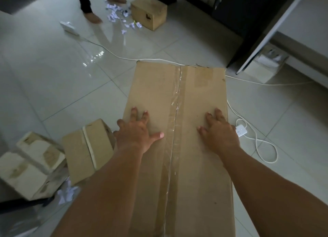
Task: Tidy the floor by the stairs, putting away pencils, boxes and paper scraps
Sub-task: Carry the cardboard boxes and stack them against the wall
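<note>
Flat hands press a taped-shut large box (156, 87) on the floor (53, 76).
Spread fingers (134, 112) of the left hand (136, 132) and right hand (220, 131) lie straight on its top, contents hidden; a smaller box (83, 151), taped, sits just left; paper scraps (114, 12) lie beside a far box (149, 11).

Down on the big box (179, 87) with both palms: left hand (136, 132) flat left of the taped seam (174, 112), fingers spread; right hand (219, 132) flat right of it, near the box's right edge. Lying long on the tiled floor (53, 80), flaps closed. Just beside its left side, a small box (85, 151), then two white boxes (35, 158) close together, with crumpled scraps (66, 192) at their near corner. Off to the right, a white adapter (240, 130) with looped cable (266, 148). Toward the floor's far edge, a far box (149, 12), more scraps (117, 14) scattered just beside it, and a person's bare feet (93, 17) near that litter.
</note>
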